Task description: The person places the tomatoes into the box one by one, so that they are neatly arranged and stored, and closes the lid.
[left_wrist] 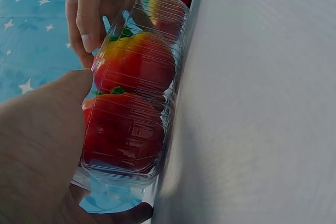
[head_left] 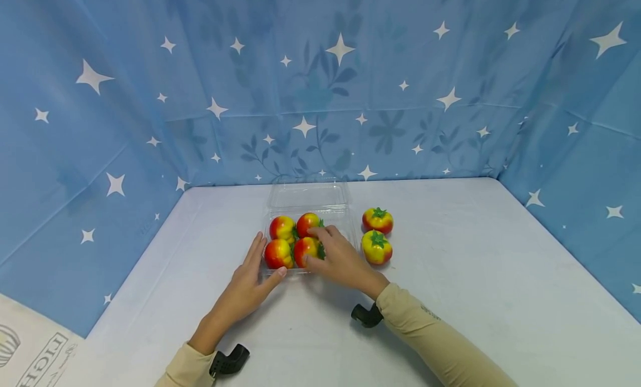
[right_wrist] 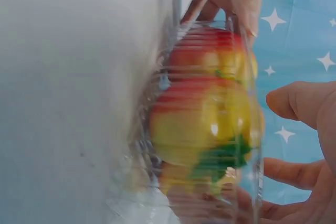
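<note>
A clear plastic clamshell box (head_left: 353,231) stands on the table, holding several red-and-yellow, tomato-like fruits (head_left: 278,254) with green leafy tops. My left hand (head_left: 245,289) lies at its front left corner, nearly straight fingers along the left side and thumb at the front rim. Over the right part of the box is my right hand (head_left: 345,260), thumb and fingers spread beside the front right fruit (head_left: 304,250). In the right wrist view the thumb (right_wrist: 294,103) is apart from the fruits; some fingertips are hidden behind the blurred box wall.
Right of the box, two more such fruits, a rear one (head_left: 378,221) and a front one (head_left: 376,248), sit on the white-covered table (head_left: 476,275). The box's lid (head_left: 307,195) is folded back. A blue star-patterned curtain (head_left: 320,86) surrounds the table's back and sides.
</note>
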The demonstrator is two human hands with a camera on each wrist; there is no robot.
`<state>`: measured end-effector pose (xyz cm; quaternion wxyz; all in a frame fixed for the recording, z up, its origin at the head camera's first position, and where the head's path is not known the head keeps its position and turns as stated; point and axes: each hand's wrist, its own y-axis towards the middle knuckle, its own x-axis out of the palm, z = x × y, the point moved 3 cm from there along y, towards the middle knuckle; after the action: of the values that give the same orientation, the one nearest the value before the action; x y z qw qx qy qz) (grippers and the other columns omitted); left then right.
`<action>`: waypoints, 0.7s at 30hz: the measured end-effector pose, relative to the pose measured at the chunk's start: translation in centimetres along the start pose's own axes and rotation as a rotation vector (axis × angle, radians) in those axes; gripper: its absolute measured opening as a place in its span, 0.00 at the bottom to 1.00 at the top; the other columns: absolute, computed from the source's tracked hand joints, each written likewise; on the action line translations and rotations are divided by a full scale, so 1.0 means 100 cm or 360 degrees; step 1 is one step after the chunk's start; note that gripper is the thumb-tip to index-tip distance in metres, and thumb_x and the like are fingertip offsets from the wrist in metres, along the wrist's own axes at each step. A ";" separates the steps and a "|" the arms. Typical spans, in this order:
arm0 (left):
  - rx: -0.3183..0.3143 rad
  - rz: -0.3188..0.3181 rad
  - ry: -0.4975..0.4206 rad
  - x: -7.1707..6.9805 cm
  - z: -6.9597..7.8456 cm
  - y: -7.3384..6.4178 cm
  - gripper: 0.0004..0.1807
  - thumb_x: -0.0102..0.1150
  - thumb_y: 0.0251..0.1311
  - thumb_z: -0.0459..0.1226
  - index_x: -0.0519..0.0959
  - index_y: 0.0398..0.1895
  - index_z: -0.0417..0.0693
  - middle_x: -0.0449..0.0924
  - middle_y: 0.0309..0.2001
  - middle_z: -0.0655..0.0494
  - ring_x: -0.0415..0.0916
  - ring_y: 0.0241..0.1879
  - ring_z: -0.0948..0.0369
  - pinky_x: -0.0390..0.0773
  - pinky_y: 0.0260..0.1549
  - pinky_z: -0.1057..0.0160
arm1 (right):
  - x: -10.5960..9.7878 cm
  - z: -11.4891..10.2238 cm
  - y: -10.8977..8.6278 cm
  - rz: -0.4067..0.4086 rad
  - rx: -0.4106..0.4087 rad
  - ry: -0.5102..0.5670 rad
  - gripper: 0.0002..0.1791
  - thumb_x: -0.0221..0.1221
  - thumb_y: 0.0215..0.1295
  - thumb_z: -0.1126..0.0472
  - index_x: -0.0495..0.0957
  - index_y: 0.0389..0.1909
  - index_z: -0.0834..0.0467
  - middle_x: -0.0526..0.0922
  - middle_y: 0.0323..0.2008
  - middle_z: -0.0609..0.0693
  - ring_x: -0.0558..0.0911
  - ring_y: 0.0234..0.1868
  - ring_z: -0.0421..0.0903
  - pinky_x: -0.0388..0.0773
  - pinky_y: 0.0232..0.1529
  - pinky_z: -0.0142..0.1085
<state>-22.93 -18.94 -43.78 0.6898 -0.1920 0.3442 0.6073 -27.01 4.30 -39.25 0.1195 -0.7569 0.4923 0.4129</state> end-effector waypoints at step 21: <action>0.0002 -0.0005 0.0015 -0.001 0.003 0.000 0.54 0.61 0.75 0.57 0.45 0.88 0.40 0.36 0.88 0.46 0.43 0.84 0.41 0.50 0.75 0.35 | -0.059 0.018 0.004 0.0108 0.0124 0.0083 0.37 0.64 0.76 0.51 0.64 0.79 0.60 0.68 0.72 0.63 0.75 0.68 0.61 0.79 0.64 0.57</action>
<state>-22.83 -18.83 -43.48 0.6892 -0.1949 0.3475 0.6051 -29.30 8.99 -35.86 0.1219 -0.7450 0.5364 0.3774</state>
